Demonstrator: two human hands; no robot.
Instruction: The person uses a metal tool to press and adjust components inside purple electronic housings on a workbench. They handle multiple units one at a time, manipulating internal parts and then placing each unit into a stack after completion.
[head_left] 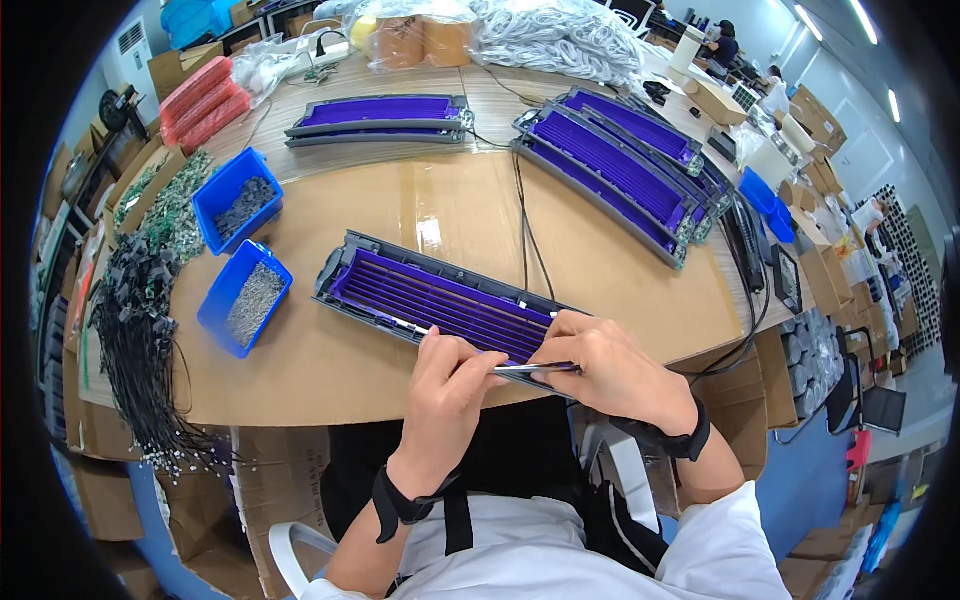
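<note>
The surface (312, 170) spreads across the view, most of its near half covered by a sheet of brown cardboard (275, 375). A heap of white cables (560, 42), partly under clear plastic, lies along the far edge. Toward the right edge, several grey-and-purple slatted panels (605, 180) are stacked, overlapping at a slant, and a smaller pile of similar panels (380, 112) lies nearer the far edge, left of the middle. A bundle of black wires (140, 345) spills over the left edge. The slatted panel being worked on (430, 293) lies on the cardboard by the middle of the near edge, its right end angled toward the person. Two blue bins (218, 318) with small parts inside sit close together near the left edge. At the panel's near side, the left hand (447, 385) has its fingers pinched on one end of a slim shiny strip (522, 369), while the right hand (612, 365) has its fingers closed around the other end, just above the panel
</note>
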